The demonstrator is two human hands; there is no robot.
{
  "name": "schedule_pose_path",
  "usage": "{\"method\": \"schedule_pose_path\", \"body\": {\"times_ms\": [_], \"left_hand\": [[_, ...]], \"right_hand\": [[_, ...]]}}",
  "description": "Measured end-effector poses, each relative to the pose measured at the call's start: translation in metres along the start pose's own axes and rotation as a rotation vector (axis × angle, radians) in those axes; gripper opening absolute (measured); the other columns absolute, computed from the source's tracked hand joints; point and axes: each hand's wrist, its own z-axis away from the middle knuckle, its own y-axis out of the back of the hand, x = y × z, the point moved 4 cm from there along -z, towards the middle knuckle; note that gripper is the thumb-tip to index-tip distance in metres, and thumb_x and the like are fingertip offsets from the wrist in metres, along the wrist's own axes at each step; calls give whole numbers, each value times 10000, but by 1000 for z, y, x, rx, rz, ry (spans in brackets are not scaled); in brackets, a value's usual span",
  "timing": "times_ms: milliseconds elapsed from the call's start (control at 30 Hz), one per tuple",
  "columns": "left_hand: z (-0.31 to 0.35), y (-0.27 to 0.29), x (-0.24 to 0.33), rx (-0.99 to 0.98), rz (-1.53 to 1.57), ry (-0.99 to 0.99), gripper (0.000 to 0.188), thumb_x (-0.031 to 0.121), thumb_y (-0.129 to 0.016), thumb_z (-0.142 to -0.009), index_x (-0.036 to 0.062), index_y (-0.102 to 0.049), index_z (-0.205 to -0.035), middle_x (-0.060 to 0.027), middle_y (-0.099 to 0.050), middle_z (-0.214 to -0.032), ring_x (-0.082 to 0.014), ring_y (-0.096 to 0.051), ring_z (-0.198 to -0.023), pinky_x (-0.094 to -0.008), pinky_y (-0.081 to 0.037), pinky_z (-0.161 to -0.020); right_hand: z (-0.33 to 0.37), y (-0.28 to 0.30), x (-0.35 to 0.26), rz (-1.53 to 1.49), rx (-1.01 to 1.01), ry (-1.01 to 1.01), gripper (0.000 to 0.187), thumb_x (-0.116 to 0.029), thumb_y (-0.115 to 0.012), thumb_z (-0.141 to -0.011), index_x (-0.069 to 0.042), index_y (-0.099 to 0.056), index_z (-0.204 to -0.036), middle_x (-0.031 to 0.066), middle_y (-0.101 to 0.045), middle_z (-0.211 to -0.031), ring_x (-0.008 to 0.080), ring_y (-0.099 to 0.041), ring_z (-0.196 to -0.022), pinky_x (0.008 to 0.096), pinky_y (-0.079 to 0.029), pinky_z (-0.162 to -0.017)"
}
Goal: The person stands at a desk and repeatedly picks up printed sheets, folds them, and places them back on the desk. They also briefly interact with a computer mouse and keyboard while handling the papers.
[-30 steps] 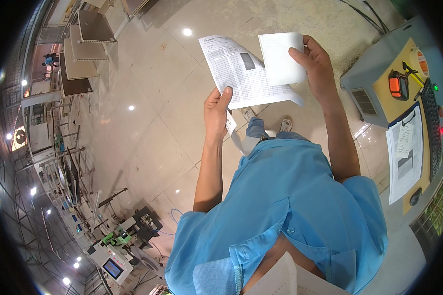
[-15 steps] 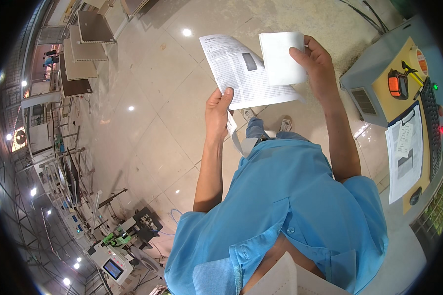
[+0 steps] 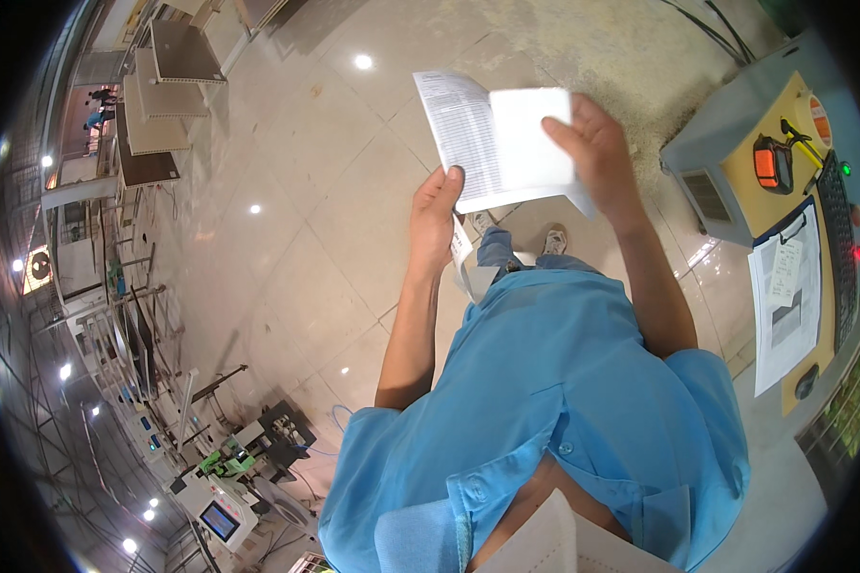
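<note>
My left hand (image 3: 437,208) is closed on the lower left corner of a printed sheet (image 3: 461,134), thumb on top. A narrow paper strip (image 3: 462,250) hangs below that hand, curling toward my waist. In my right hand (image 3: 594,153) a blank white square pad or folded paper (image 3: 530,138) is pinched by its right edge, thumb on its face. This white square lies over the right part of the printed sheet and hides much of it. Whether the two touch all over I cannot tell.
To the right a machine desk (image 3: 721,205) carries an orange and black tape measure (image 3: 772,162), a clipboard with papers (image 3: 788,286), a keyboard (image 3: 836,239) and a mouse (image 3: 806,380). Shelving boards (image 3: 186,53) stand far left; a machine with a small screen (image 3: 220,520) is lower left.
My right hand has brought the white square left and down, further over the printed sheet. My left hand and the sheet have shifted slightly right; the sheet now bends more.
</note>
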Motion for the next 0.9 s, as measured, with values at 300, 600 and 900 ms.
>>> {"method": "schedule_pose_path", "body": {"times_ms": [300,600,900], "left_hand": [[4,-32,-5,-53,-22,4,358,337,-583,-1094,22,-715,-1201,84,-608,-784,13,-366,-588,-201,-270,-497],[7,-36,-8,-107,-154,-34,281,190,-594,-1094,-18,-681,-1260,-1,-720,-1013,-47,-590,-889,-237,-479,-779],[7,-47,-4,-136,-263,-52,323,205,-610,-1084,-41,-675,-1282,-35,-733,-1057,-76,-609,-923,-257,-490,-825]], "right_hand": [[14,-14,47,149,-19,-48,235,-76,-601,-1057,69,-592,-1241,137,-765,-1035,106,-706,-907,265,-561,-778],[26,-18,53,136,67,-5,204,-68,-592,-1066,60,-582,-1224,138,-753,-1038,104,-706,-910,265,-563,-776],[40,-17,54,119,218,58,183,-57,-597,-1063,57,-573,-1205,135,-748,-1041,101,-703,-912,258,-561,-777]]}}
